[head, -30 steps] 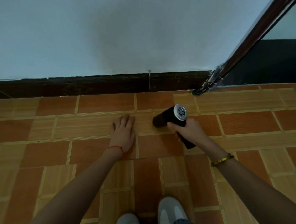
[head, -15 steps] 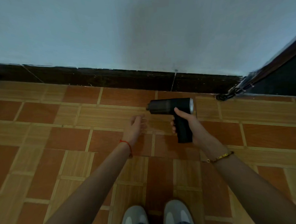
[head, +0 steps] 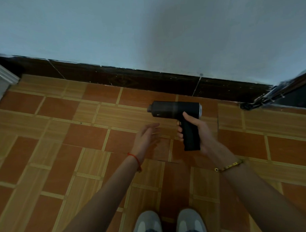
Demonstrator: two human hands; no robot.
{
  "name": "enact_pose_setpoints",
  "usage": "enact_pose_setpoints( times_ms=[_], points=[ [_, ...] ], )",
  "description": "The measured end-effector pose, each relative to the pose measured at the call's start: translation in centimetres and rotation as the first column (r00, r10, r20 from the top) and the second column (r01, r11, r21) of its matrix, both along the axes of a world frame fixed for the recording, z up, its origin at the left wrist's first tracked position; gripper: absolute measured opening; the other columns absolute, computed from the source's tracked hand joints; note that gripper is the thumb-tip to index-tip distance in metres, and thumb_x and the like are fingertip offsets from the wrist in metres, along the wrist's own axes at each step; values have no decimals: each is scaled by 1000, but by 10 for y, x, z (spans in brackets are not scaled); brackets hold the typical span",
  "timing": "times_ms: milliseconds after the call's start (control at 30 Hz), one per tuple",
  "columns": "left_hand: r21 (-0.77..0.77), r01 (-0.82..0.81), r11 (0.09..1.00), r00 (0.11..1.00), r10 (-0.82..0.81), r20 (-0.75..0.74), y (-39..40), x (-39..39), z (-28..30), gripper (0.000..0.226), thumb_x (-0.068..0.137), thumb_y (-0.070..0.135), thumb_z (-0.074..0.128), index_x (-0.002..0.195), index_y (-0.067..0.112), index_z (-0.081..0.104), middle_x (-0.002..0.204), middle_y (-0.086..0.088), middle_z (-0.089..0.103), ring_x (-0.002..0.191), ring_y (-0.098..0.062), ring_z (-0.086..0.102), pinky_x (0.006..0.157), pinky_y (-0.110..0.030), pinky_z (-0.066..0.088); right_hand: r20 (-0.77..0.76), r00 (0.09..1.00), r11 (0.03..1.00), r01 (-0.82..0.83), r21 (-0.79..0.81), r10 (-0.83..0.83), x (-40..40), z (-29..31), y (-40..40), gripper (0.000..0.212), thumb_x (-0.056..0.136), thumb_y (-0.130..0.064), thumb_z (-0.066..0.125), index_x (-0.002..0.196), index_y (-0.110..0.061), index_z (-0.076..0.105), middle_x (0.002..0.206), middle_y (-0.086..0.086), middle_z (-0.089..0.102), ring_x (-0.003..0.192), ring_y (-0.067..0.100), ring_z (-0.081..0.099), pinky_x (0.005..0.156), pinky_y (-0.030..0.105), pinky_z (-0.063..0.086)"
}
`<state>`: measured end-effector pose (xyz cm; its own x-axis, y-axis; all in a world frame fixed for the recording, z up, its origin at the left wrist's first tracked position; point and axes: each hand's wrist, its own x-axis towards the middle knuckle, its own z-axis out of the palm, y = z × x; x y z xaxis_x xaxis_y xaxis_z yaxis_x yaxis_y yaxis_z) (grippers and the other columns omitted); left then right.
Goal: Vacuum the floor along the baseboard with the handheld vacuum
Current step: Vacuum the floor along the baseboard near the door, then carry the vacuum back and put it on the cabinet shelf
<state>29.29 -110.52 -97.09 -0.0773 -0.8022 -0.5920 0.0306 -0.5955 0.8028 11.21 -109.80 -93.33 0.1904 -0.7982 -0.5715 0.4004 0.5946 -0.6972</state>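
Pale wall (head: 145, 29) above; tiled floor (head: 62, 136) of orange and wood-tone squares below. Dark baseboard (head: 130, 76) runs between them, slanting down to the right. Two grey shoes (head: 147, 223) at the bottom edge. Black vacuum (head: 181, 116) held above the floor, near the baseboard, nozzle pointing left. Right hand (head: 199, 131) grips its handle, fingers wrapped round, thumb up the back. Left hand (head: 146, 138) just beside it, fingers loosely extended, holding nothing. Red string on left wrist, yellow bracelet (head: 228, 166) on right.

dim, bluish light; left hand (head: 146, 137) motion-blurred, frame edges bent by the wide lens.
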Motion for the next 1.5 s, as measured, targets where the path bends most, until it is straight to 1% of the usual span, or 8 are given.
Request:
enact_pose_setpoints(
  times_ms=[333, 533, 733, 900, 1067, 1200, 1333, 1500],
  points=[
    [-9, 90, 996, 974, -86, 208, -24, 1, -5, 28, 103, 18, 39, 119, 14, 61, 117, -7, 67, 100, -16, 65, 71, -17, 47, -136, 991, 999, -9, 34, 13, -12, -11, -7, 52, 84, -58, 55, 92, -7, 63, 66, 1, 54, 52, 13, 51, 50, 22, 48],
    [-52, 254, 966, 865, -203, 458, -27, 13, 62, 18, 101, 17, 44, 111, 21, 59, 111, -1, 65, 102, -19, 62, 68, -19, 45, -204, 979, 995, 35, 95, -15, -15, 73, -12, 55, 80, -61, 55, 91, -7, 63, 64, 1, 58, 52, 13, 54, 50, 21, 49],
    [-33, 304, 952, 841, -252, 478, -11, 21, 222, 19, 99, 19, 48, 112, 22, 62, 109, 1, 66, 103, -19, 64, 75, -26, 49, -195, 981, 991, 7, 136, 20, -17, 229, 4, 55, 80, -65, 54, 87, -11, 59, 67, 4, 57, 53, 16, 54, 51, 26, 49],
    [-128, 261, 957, 856, -168, 488, 11, 31, 398, 21, 100, 23, 48, 113, 20, 63, 108, 0, 69, 99, -15, 65, 73, -21, 48, -167, 985, 991, -13, 131, 35, -10, 401, 13, 52, 80, -62, 56, 82, -10, 61, 66, 6, 61, 51, 17, 55, 48, 26, 48],
    [-196, 153, 969, 918, -65, 392, 27, 32, 588, 19, 101, 22, 46, 110, 21, 63, 104, 2, 70, 96, -15, 68, 86, -36, 55, -176, 984, 998, -7, 65, 18, -1, 583, 28, 48, 79, -55, 59, 82, -6, 63, 70, 9, 65, 53, 20, 58, 49, 27, 51],
    [-257, 150, 955, 918, -38, 396, 40, 30, 714, 18, 101, 22, 46, 109, 22, 62, 101, 7, 69, 96, -13, 68, 83, -33, 54, -256, 966, 1000, -16, 21, 21, 4, 703, 41, 60, 71, -61, 66, 88, -3, 66, 76, 13, 67, 58, 24, 62, 54, 30, 52],
    [-294, 111, 949, 932, 3, 361, 60, 34, 810, 17, 98, 28, 46, 97, 36, 62, 97, 2, 71, 94, -28, 68, 89, -49, 53, -229, 973, 1000, -30, 7, 31, 13, 787, 61, 65, 65, -65, 69, 87, -4, 67, 80, 17, 66, 59, 25, 62, 55, 31, 51],
    [-364, 50, 930, 947, 71, 312, 84, 43, 882, 17, 100, 26, 46, 99, 32, 62, 94, 8, 68, 98, -18, 69, 89, -35, 52, -213, 976, 998, -50, -23, 44, 23, 851, 81, 69, 62, -69, 68, 90, -5, 68, 82, 17, 66, 61, 25, 61, 58, 33, 50]
  ],
)
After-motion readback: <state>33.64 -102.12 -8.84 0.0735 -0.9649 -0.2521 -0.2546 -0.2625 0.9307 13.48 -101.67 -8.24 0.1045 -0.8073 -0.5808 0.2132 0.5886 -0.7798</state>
